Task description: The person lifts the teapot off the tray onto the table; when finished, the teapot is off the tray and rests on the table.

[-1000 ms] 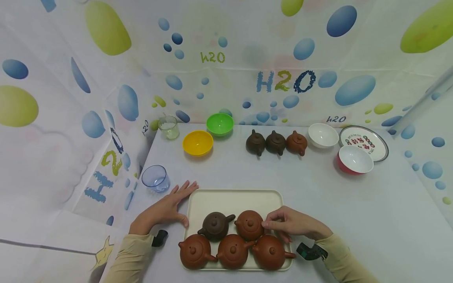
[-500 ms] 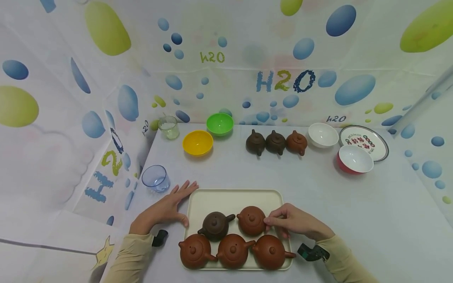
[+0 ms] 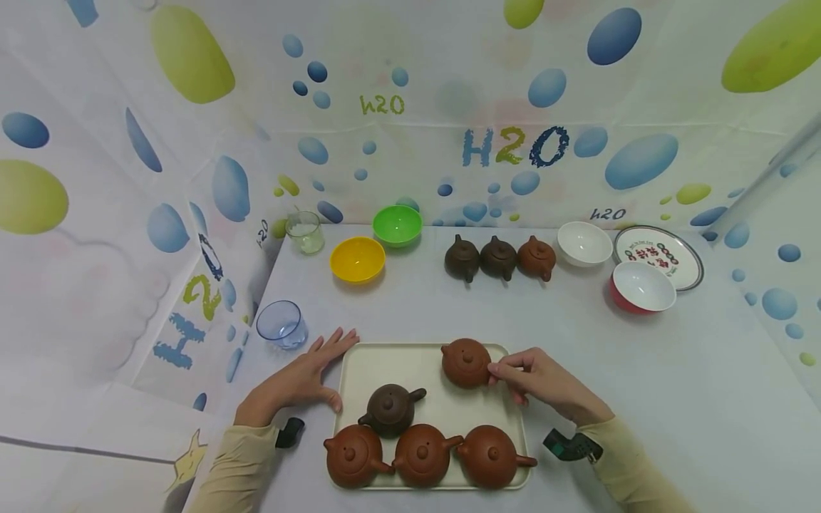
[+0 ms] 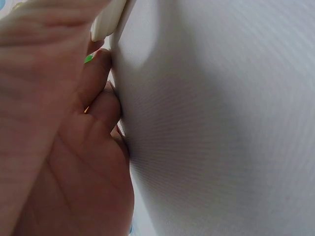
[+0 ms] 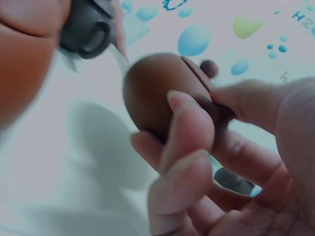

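My right hand (image 3: 545, 381) pinches the handle of a reddish-brown teapot (image 3: 466, 363) over the far right part of a cream tray (image 3: 385, 363). In the right wrist view that teapot (image 5: 152, 91) is raised off the tray, its shadow below it. Fingers curl under the handle and the thumb lies on top. My left hand (image 3: 298, 381) rests with spread fingers at the tray's left edge; in the left wrist view its palm (image 4: 83, 172) lies against the white cloth. A dark brown teapot (image 3: 390, 410) stands mid-tray, behind a row of three reddish-brown teapots (image 3: 421, 456) along the near edge.
Behind the tray stand three small teapots (image 3: 498, 258) in a row. White bowls (image 3: 585, 244), a red-sided bowl (image 3: 641, 288) and a patterned plate (image 3: 683, 263) are at right. Yellow (image 3: 358, 260) and green bowls (image 3: 398, 226), a clear glass (image 3: 306, 231) and a bluish glass (image 3: 282, 324) are left.
The right hand has carried the reddish-brown teapot from beside the dark teapot away from me and slightly right, toward the tray's far edge. The left hand has stayed in place.
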The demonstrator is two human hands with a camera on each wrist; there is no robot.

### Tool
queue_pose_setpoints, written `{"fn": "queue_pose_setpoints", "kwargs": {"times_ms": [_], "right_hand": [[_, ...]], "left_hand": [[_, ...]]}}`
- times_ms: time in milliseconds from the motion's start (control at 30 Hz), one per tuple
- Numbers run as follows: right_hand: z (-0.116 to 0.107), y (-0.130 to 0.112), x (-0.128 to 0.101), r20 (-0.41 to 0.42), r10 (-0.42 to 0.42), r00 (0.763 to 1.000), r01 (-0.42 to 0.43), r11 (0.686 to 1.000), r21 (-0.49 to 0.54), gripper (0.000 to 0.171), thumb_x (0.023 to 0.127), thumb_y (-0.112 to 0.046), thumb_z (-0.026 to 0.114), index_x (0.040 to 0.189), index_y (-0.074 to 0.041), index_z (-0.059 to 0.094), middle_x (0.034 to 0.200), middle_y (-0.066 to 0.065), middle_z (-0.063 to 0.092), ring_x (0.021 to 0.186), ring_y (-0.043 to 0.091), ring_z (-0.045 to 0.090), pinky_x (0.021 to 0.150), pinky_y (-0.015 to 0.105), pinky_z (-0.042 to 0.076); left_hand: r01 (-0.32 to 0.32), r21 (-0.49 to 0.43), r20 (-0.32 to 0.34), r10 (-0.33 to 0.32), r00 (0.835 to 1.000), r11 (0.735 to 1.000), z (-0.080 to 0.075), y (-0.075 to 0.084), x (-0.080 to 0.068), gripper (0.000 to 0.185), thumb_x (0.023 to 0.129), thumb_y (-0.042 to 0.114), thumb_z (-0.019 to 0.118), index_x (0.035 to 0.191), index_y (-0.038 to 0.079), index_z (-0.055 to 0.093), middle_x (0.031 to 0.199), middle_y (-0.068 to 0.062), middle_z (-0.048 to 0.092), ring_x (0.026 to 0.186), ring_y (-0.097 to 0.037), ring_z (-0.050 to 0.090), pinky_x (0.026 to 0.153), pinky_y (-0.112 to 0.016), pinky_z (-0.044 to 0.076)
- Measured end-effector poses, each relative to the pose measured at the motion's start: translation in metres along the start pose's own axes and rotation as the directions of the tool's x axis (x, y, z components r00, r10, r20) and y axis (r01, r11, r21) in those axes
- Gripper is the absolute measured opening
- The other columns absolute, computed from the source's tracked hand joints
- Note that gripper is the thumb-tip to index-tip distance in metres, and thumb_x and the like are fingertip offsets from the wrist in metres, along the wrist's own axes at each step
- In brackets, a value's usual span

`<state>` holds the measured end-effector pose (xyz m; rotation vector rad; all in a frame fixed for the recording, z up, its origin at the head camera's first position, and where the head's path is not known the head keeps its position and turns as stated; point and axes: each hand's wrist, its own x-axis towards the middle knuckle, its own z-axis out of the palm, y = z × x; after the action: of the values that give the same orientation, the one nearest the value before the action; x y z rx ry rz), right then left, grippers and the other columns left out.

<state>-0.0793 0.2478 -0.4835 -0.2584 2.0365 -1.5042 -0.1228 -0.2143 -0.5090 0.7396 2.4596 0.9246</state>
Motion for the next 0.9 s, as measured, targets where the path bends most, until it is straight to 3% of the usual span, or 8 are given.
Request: {"fn": "queue_pose_setpoints", "kwargs": {"times_ms": [133, 300, 567, 667, 900], "right_hand": [[-0.012, -0.007, 0.013, -0.102, 0.009, 0.995, -0.009, 1.000, -0.009, 0.042, 0.110, -0.035, 0.061, 0.111, 0.005, 0.075, 0.062, 0.001, 0.055, 0.060, 0.010, 0.050, 0.061, 0.027, 0.047], [-0.025, -0.015, 0.038, -0.196, 0.020, 0.980, -0.021, 1.000, 0.000, 0.043, 0.108, -0.039, 0.063, 0.112, 0.002, 0.076, 0.061, 0.002, 0.055, 0.061, 0.012, 0.050, 0.062, 0.027, 0.046], [-0.030, -0.018, 0.084, -0.189, 0.051, 0.981, -0.049, 0.999, 0.019, 0.043, 0.107, -0.043, 0.064, 0.114, -0.003, 0.078, 0.063, 0.000, 0.053, 0.063, 0.014, 0.048, 0.065, 0.026, 0.043], [-0.030, -0.015, 0.098, -0.200, 0.085, 0.976, -0.078, 0.996, 0.045, 0.043, 0.107, -0.044, 0.064, 0.113, -0.004, 0.078, 0.064, -0.001, 0.053, 0.061, 0.013, 0.047, 0.062, 0.024, 0.042], [-0.031, -0.012, 0.114, -0.224, 0.160, 0.961, -0.128, 0.980, 0.150, 0.041, 0.107, -0.042, 0.065, 0.111, -0.003, 0.078, 0.088, 0.000, 0.067, 0.058, 0.008, 0.049, 0.055, 0.020, 0.044]], "left_hand": [[-0.002, 0.006, -0.005, 0.002, 1.000, 1.000, 0.000, -0.001, 0.000, 0.128, 0.058, 0.037, 0.100, 0.166, 0.008, 0.038, 0.176, -0.018, 0.031, 0.165, -0.049, 0.018, 0.138, -0.056, 0.006], [-0.002, 0.006, -0.006, 0.002, 1.000, 1.000, 0.001, -0.002, -0.001, 0.128, 0.058, 0.036, 0.100, 0.167, 0.009, 0.038, 0.176, -0.017, 0.031, 0.165, -0.048, 0.019, 0.137, -0.057, 0.006], [0.001, -0.008, -0.001, -0.001, 1.000, 1.000, 0.003, -0.002, -0.001, 0.128, 0.058, 0.035, 0.100, 0.167, 0.009, 0.037, 0.176, -0.018, 0.031, 0.165, -0.049, 0.018, 0.133, -0.067, 0.009], [0.002, -0.008, -0.003, -0.002, 1.000, 1.000, 0.003, -0.001, -0.001, 0.129, 0.058, 0.036, 0.099, 0.167, 0.009, 0.036, 0.176, -0.017, 0.031, 0.165, -0.049, 0.019, 0.135, -0.063, 0.008], [-0.015, 0.023, -0.010, 0.015, 1.000, 1.000, 0.001, -0.001, -0.001, 0.128, 0.059, 0.038, 0.098, 0.167, 0.009, 0.037, 0.175, -0.017, 0.032, 0.165, -0.048, 0.020, 0.140, -0.044, 0.003]]}}
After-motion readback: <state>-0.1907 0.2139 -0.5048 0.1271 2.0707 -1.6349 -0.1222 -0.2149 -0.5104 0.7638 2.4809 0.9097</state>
